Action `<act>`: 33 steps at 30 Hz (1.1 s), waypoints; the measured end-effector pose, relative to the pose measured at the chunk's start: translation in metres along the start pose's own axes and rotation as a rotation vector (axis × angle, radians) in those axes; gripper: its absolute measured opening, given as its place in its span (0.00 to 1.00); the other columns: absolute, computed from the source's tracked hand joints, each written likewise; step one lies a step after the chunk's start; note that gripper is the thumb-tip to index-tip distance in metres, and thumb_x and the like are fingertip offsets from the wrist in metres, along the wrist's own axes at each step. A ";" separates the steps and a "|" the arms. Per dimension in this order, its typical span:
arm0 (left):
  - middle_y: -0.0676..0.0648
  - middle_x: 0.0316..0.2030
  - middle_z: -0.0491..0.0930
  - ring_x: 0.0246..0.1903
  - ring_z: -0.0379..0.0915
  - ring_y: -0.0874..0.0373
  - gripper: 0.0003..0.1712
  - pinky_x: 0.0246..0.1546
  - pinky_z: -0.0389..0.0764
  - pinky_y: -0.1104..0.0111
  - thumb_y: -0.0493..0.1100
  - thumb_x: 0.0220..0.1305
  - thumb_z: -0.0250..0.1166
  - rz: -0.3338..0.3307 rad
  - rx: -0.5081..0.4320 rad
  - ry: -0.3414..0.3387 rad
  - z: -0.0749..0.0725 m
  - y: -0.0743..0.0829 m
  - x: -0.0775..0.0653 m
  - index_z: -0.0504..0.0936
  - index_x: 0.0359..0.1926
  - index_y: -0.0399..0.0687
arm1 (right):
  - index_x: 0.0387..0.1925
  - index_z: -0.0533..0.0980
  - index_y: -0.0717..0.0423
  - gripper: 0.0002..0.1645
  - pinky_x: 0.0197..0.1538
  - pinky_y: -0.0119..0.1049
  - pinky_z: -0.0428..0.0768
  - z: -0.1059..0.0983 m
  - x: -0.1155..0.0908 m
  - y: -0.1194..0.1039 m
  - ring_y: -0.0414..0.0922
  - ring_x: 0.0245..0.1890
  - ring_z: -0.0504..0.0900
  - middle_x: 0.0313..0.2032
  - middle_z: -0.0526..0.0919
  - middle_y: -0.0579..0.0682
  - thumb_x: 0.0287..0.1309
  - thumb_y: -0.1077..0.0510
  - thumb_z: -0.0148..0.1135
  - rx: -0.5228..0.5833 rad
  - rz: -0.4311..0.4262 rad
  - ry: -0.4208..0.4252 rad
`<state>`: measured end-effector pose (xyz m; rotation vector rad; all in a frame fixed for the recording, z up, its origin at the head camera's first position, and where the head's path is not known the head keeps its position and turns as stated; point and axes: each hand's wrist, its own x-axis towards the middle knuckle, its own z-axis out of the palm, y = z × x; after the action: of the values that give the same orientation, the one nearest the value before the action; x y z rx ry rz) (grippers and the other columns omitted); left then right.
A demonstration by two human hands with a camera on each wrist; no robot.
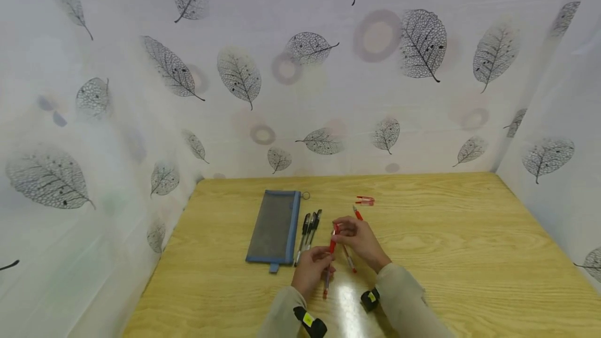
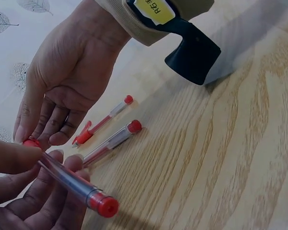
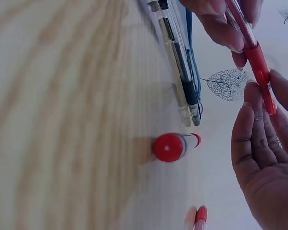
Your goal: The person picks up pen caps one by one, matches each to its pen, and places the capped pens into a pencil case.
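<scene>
Both hands are on one red pen [image 1: 326, 285] with a clear barrel, held slanting above the table. My left hand [image 1: 310, 270] grips the barrel; its red end plug [image 2: 108, 207] points toward the camera in the left wrist view. With thumb and fingertips, my right hand [image 1: 359, 239] pinches the red upper end [image 3: 264, 81] of the pen. Whether that end carries a cap, I cannot tell. Two more red pens lie on the table under and beyond the right hand, one nearer [image 2: 116, 139] and one farther [image 2: 103, 123]. The right hand partly hides them in the head view.
Left of the hands lies a grey mesh pouch [image 1: 272, 228] with blue edging, and beside it several black pens [image 1: 310, 228]. Loose red pen caps [image 1: 365, 201] lie farther back. The wood-grain table [image 1: 451, 233] meets leaf-patterned sheeting [image 1: 328, 93] at the back and sides.
</scene>
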<state>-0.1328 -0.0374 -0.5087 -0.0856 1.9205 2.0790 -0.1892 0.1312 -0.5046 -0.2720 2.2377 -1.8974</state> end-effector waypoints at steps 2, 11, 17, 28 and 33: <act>0.36 0.43 0.80 0.32 0.79 0.57 0.18 0.33 0.81 0.64 0.30 0.65 0.58 0.019 0.022 0.015 -0.002 0.000 0.001 0.74 0.55 0.26 | 0.56 0.72 0.68 0.27 0.44 0.38 0.81 0.001 0.005 0.000 0.45 0.39 0.82 0.43 0.82 0.60 0.56 0.62 0.69 -0.008 0.001 0.004; 0.36 0.44 0.78 0.38 0.79 0.53 0.23 0.39 0.81 0.62 0.28 0.60 0.60 0.045 0.080 0.087 -0.008 0.001 0.009 0.74 0.57 0.29 | 0.54 0.75 0.67 0.24 0.41 0.44 0.81 0.007 0.031 0.000 0.46 0.37 0.82 0.39 0.83 0.57 0.55 0.66 0.67 -0.086 0.015 0.016; 0.36 0.47 0.79 0.46 0.78 0.47 0.21 0.44 0.80 0.62 0.28 0.61 0.61 0.071 0.121 0.123 -0.010 0.004 0.011 0.75 0.56 0.27 | 0.52 0.77 0.67 0.22 0.38 0.43 0.81 0.010 0.044 -0.001 0.46 0.34 0.82 0.36 0.83 0.55 0.54 0.67 0.68 -0.135 0.031 0.032; 0.37 0.51 0.78 0.49 0.75 0.48 0.23 0.45 0.79 0.61 0.31 0.63 0.62 0.024 0.170 0.161 -0.011 0.008 0.014 0.73 0.59 0.28 | 0.52 0.78 0.67 0.21 0.36 0.40 0.80 0.015 0.059 -0.006 0.45 0.33 0.80 0.36 0.82 0.56 0.55 0.66 0.67 -0.195 0.108 0.047; 0.35 0.52 0.77 0.51 0.74 0.45 0.23 0.51 0.76 0.55 0.32 0.62 0.63 0.057 0.229 0.176 -0.011 0.008 0.013 0.75 0.58 0.29 | 0.50 0.79 0.66 0.21 0.33 0.38 0.79 0.018 0.064 -0.008 0.44 0.31 0.79 0.34 0.83 0.53 0.53 0.64 0.69 -0.293 0.099 0.063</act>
<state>-0.1494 -0.0463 -0.5056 -0.1694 2.2768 1.9266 -0.2465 0.0959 -0.5019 -0.1409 2.5189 -1.5475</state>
